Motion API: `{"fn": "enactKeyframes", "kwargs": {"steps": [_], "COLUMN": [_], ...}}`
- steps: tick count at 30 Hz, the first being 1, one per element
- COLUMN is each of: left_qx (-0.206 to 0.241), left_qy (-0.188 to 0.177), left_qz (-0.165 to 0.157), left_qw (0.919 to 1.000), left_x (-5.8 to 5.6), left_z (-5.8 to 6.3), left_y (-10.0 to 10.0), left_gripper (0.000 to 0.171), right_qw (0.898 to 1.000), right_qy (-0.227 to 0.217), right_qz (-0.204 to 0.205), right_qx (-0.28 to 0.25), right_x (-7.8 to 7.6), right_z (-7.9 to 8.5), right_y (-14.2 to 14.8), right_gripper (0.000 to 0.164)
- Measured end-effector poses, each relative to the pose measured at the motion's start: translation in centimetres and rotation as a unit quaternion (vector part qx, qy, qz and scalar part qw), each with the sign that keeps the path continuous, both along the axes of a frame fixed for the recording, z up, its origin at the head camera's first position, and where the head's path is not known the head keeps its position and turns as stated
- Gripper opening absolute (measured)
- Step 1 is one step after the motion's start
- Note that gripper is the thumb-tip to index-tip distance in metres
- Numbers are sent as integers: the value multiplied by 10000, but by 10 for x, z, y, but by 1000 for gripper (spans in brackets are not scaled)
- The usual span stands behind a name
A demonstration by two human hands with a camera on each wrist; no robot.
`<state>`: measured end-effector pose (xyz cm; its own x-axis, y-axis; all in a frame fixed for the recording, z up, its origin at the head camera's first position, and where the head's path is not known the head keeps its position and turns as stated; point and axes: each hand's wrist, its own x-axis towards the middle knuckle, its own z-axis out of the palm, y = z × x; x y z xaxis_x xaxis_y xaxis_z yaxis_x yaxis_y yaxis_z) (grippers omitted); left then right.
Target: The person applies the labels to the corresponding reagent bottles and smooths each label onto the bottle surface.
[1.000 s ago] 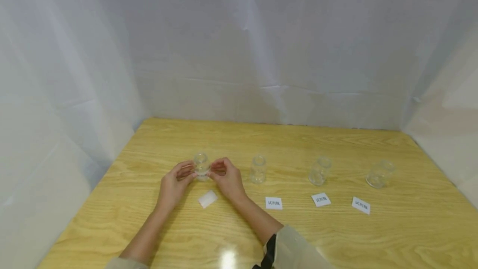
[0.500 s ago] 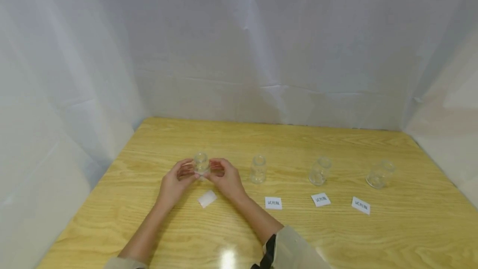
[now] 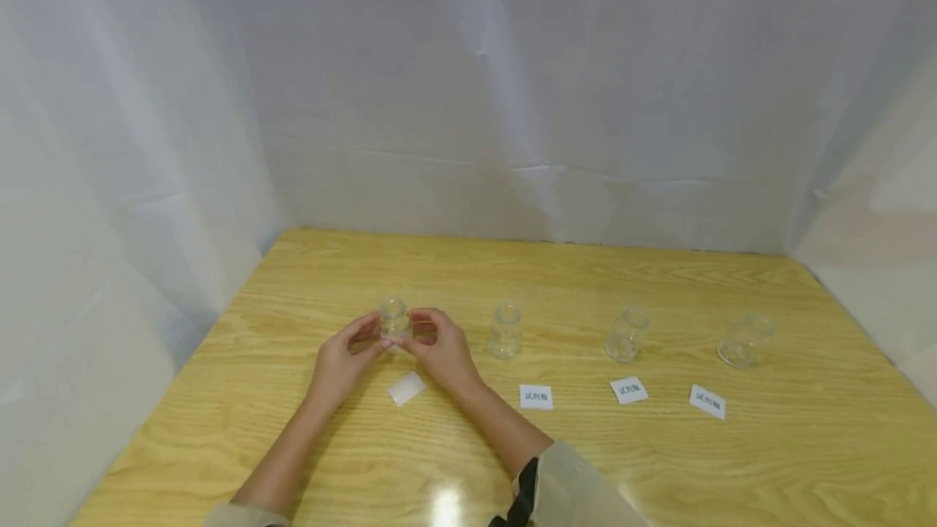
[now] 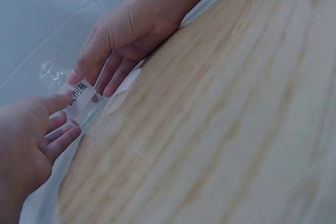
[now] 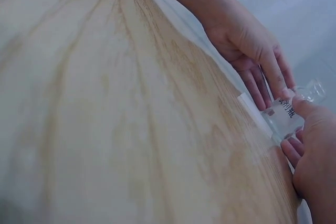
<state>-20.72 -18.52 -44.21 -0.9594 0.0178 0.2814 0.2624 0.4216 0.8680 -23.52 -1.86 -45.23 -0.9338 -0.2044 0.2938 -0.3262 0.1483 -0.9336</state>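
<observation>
A small clear glass reagent bottle (image 3: pixel 394 315) stands upright between both hands at the left of the table. My left hand (image 3: pixel 338 368) grips it from the left side, and my right hand (image 3: pixel 448 358) from the right. Both thumbs press on a white label (image 4: pixel 82 94) with black printed characters, which lies across the bottle's front in the left wrist view. In the right wrist view, the same bottle (image 5: pixel 313 92) shows its neck beyond the thumbs. The fingers reach round towards its back, partly hidden. A blank pale slip of paper (image 3: pixel 406 389) lies on the wood just in front.
Further right on the wooden table (image 3: pixel 468 462) stand three more clear bottles: one near the middle (image 3: pixel 506 332), another (image 3: pixel 627 335) and a rightmost one (image 3: pixel 745 340). Before them lie three printed labels, a left (image 3: pixel 537 397), a middle (image 3: pixel 629 390) and a right one (image 3: pixel 708 402). White sheeting (image 3: pixel 468 104) encloses the table.
Both thumbs have come together over the label on the bottle's front, covering print that showed a second ago. The other bottles and labels have stayed in place.
</observation>
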Motion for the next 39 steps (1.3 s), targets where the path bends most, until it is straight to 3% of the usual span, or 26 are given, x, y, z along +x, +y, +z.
{"fn": "enactKeyframes", "kwargs": {"steps": [5, 16, 24, 27, 36, 39], "left_qx": [48, 631, 783, 799, 953, 834], "left_qy": [-221, -698, -860, -871, -849, -789], "left_qz": [-16, -71, -161, -160, -143, -237], "left_qw": [9997, 9955, 9931, 9929, 9917, 9931], "left_x": [1, 0, 0, 0, 0, -1], "left_z": [2, 2, 0, -1, 0, 0], "left_y": [1, -1, -6, -5, -4, -4], "left_gripper": [50, 47, 48, 48, 46, 48], "right_qw": [10000, 9998, 9991, 9991, 9989, 9981], "right_qy": [-29, 191, 412, 393, 61, -73], "right_qz": [32, 24, 83, 116, 394, 515], "right_qx": [-61, -107, -84, -106, -230, -329], "right_x": [-1, -1, 20, 21, 17, 10], "right_z": [0, 2, 33, 35, 31, 19], "right_y": [0, 3, 8, 9, 11, 9], "right_gripper": [43, 29, 22, 22, 24, 30]}}
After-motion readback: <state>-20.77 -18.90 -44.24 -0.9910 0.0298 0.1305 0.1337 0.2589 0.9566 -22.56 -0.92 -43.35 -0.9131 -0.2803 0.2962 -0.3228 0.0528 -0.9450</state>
